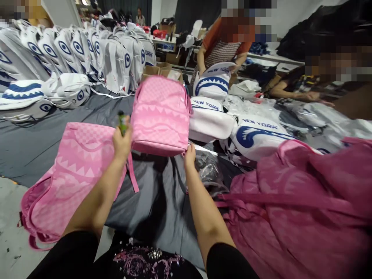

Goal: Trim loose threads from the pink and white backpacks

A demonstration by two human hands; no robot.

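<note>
A pink backpack (160, 112) with a checked pattern and zigzag teeth stands tilted over the table in front of me. My right hand (190, 155) is closed on its lower right corner. At the backpack's left side, my left hand (122, 141) is closed around a small green-and-black object (122, 123), too blurred to name. Whether the left fingers also grip the backpack, I cannot tell. A second pink backpack (87, 162) lies below and left of that hand, its open side towards the lower left. One pink strap hangs beneath the left hand.
White backpacks (78, 48) with blue eye shapes stand in a row at the back left. White "NEW YORK" bags (213, 120) lie behind the right hand. Darker pink bags (296, 193) are heaped at right. A person in an orange top (226, 38) handles a white bag across the dark-covered table (139, 205).
</note>
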